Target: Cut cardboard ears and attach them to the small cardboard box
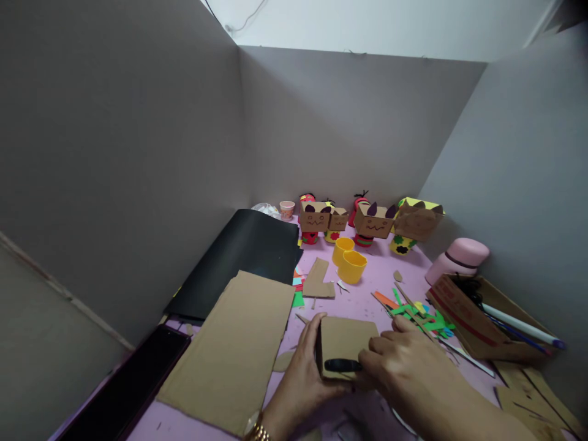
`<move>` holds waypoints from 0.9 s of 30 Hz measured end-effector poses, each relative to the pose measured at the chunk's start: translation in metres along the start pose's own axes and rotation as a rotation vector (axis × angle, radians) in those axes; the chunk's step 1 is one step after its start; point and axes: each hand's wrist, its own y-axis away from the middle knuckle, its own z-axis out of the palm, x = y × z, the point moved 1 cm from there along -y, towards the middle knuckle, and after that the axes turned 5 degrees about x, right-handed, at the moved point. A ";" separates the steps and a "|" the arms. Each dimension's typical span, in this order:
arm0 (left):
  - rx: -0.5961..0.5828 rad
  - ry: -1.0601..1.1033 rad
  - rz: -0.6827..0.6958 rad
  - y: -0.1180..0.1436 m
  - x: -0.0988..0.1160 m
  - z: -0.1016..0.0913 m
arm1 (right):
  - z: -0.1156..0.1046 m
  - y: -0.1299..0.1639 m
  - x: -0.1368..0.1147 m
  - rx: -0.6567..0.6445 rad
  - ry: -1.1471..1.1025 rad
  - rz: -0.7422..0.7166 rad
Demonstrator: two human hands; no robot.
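Cardboard piece [346,343]: small tan rectangle, lower centre of the frame, lying flat on the pink table [367,285].
Left hand [301,383]: lower centre, fingers curled along the piece's left edge, thumb side pressing it down; a gold watch [256,432] sits at the wrist.
Right hand [404,367]: lower right of centre, fingers closed on a black tool [342,365] laid across the near part of the piece; whether it is a marker or a cutter, cannot tell.
Handling, judged: the piece looks light, stiff and thin; it probably slides on the smooth table unless pinned. It creases if bent hard, otherwise is not fragile.
Where to hold, judged: by the edges, thumb on top and fingers under or alongside, clear of the tool's path.
Large cardboard sheet [234,349]: lower left of centre, flat, just beside the left hand.
Black sheet [239,257]: centre left, partly under the large sheet.
Yellow cups [350,262]: centre, two, on their sides, touching.
Box-head figures [367,223]: row along the back wall, centre.
Paper scraps [420,312]: green and orange, right of centre, near the right hand.
Pink bottle [454,257]: right, lying beside an open cardboard box [478,331] holding pens.
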 end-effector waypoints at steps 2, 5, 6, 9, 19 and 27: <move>0.006 -0.002 0.010 0.000 0.000 0.000 | 0.000 -0.001 0.000 -0.007 0.001 -0.005; 0.006 0.014 0.017 0.000 0.000 0.000 | -0.001 -0.002 0.001 -0.009 0.017 0.001; 0.004 0.022 0.021 0.000 0.000 0.000 | -0.001 -0.002 0.001 -0.010 0.019 0.003; -0.003 0.036 0.026 0.001 0.000 0.000 | -0.001 -0.001 0.001 -0.004 0.016 -0.002; 0.001 0.009 0.040 0.002 0.001 -0.001 | -0.001 0.002 0.004 0.040 -0.008 -0.008; 0.000 -0.016 0.031 0.001 -0.004 -0.002 | 0.001 0.003 0.003 0.067 0.005 0.004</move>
